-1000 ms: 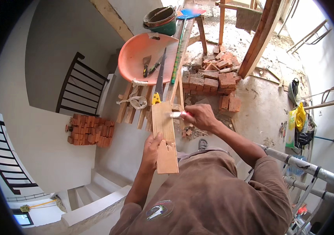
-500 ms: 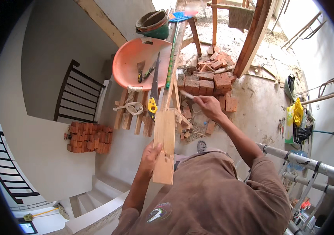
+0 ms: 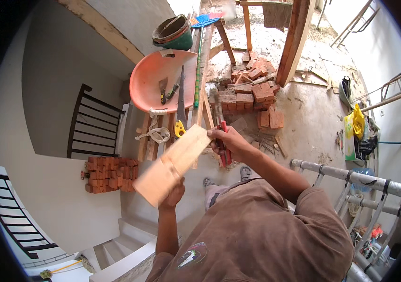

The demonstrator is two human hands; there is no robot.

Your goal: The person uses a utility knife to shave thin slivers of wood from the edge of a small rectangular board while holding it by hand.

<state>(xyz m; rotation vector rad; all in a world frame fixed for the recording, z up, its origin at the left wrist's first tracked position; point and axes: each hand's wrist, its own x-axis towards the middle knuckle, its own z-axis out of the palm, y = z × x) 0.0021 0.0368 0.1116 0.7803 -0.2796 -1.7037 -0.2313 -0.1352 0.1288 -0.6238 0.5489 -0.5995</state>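
I judge a handling step: left hand (image 3: 174, 194) clasps the board (image 3: 174, 163) near its close end, right hand (image 3: 231, 139) its far corner plus red-handled tool (image 3: 228, 157); next needs steadiness.

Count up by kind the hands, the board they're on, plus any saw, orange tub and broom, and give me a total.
Hands, left hand and right hand: 2
Held board: 1
Saw: 1
Orange tub: 1
Broom: 1
Total: 6
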